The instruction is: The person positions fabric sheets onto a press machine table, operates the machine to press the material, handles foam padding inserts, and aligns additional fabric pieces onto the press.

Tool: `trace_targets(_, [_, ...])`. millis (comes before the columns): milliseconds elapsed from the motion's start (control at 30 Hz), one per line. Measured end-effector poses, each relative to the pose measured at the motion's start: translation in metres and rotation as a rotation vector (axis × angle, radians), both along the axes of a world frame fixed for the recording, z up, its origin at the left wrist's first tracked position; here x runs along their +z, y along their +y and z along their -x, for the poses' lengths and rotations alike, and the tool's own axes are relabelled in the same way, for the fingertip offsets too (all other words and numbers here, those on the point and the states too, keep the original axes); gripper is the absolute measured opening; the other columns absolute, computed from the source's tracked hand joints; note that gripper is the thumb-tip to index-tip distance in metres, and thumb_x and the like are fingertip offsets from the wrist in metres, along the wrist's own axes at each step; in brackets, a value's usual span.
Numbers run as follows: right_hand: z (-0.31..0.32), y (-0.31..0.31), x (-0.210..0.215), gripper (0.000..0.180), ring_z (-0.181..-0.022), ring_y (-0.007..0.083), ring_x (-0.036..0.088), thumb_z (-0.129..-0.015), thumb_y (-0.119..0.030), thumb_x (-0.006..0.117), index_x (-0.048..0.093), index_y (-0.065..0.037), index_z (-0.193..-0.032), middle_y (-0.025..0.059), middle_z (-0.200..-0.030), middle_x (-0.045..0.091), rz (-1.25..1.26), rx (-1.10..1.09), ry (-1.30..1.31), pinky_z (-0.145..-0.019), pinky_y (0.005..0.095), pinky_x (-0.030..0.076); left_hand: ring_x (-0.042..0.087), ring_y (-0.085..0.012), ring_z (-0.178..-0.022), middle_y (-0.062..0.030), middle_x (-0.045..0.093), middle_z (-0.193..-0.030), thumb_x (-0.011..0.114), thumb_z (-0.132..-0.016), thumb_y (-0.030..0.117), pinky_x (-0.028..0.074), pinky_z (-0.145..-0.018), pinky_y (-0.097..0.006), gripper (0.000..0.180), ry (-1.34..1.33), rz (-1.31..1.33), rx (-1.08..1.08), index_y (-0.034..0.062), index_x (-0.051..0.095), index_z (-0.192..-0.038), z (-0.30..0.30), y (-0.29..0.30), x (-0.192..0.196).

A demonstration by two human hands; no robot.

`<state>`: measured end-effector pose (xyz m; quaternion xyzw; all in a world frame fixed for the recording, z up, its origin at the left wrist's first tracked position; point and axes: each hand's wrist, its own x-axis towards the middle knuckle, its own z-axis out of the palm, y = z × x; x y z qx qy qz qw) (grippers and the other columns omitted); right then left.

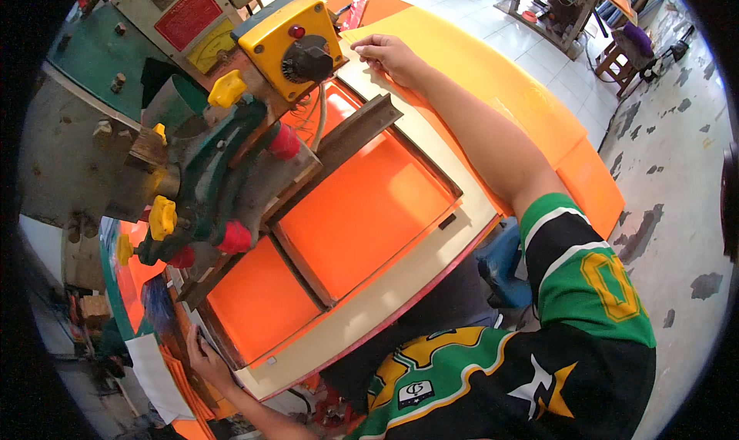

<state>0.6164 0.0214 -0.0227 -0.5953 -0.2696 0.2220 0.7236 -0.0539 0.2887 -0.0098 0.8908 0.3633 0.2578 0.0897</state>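
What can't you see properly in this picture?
Head view:
- Left hand: its fingers are tucked at the frame corner, grip unclear.
- Right hand: fingertips pinch at the yellow sheet edge; what they hold is too small.
- Under the machine head: hidden by it.

Three yellow knobs [228,89], two red knobs [235,237], two hands [389,55].

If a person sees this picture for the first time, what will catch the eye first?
The bright orange sheet inside the cream frame fills the middle. Above it, at upper left, stands a machine with a yellow control box and yellow knobs. The right hand touches the frame's far corner; the left hand grips its near corner.
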Motion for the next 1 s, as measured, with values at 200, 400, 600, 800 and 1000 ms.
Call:
trace_targets(200, [-0.004, 0.002, 0.0, 0.024, -0.075, 0.0103, 0.053, -0.091, -0.015, 0.064, 0.065, 0.001, -0.109, 0.0047, -0.088, 0.062, -0.023, -0.008, -0.018, -0.066, 0.0241, 0.044, 0.059, -0.0312, -0.117, -0.016, 0.063, -0.125, 0.044, -0.094, 0.002, 0.046, -0.097, -0.039, 0.034, 0.017, -0.005, 0.0, -0.002, 0.061, -0.124, -0.008, -0.006, 0.005])
trace_targets(400, [0.0, 0.004, 0.005, 0.023, -0.074, 0.0092, 0.05, -0.094, -0.014, 0.061, 0.063, 0.001, -0.112, 0.0036, -0.088, 0.059, -0.057, 0.002, -0.023, -0.065, 0.0228, 0.041, 0.059, -0.0293, -0.118, -0.014, 0.063, -0.127, 0.044, -0.096, 0.003, 0.046, -0.097, -0.039, 0.034, 0.022, -0.003, 0.005, 0.0, 0.061, -0.125, -0.008, -0.004, 0.008])
trace_targets(600, [0.004, 0.006, 0.005, 0.025, -0.074, 0.0086, 0.052, -0.093, -0.016, 0.063, 0.064, -0.001, -0.113, 0.002, -0.087, 0.06, -0.032, -0.017, -0.056, -0.066, 0.0226, 0.041, 0.058, -0.0293, -0.118, -0.0137, 0.062, -0.127, 0.044, -0.095, 0.002, 0.045, -0.098, -0.038, 0.034, 0.015, 0.02, -0.01, -0.0008, 0.061, -0.125, -0.008, -0.008, 0.016])
trace_targets(800, [0.002, 0.001, 0.005, 0.024, -0.066, 0.0079, 0.049, -0.093, -0.023, 0.063, 0.067, -0.008, -0.111, -0.0025, -0.081, 0.056, 0.017, -0.014, -0.019, -0.057, 0.0249, 0.04, 0.061, -0.0297, -0.114, -0.0153, 0.064, -0.122, 0.047, -0.094, 0.002, 0.046, -0.097, -0.037, 0.03, -0.019, 0.008, 0.001, -0.0022, 0.063, -0.12, -0.013, -0.009, 0.018])
trace_targets(1000, [-0.019, -0.01, -0.006, 0.025, -0.079, 0.0088, 0.053, -0.096, -0.018, 0.056, 0.062, -0.003, -0.115, 0.0011, -0.094, 0.06, 0.022, -0.013, -0.264, -0.069, 0.0235, 0.044, 0.053, -0.0297, -0.126, -0.0149, 0.059, -0.132, 0.052, -0.094, 0.007, 0.041, -0.105, -0.039, 0.03, -0.041, -0.092, 0.03, 0.0011, 0.062, -0.122, -0.023, -0.011, 0.016])
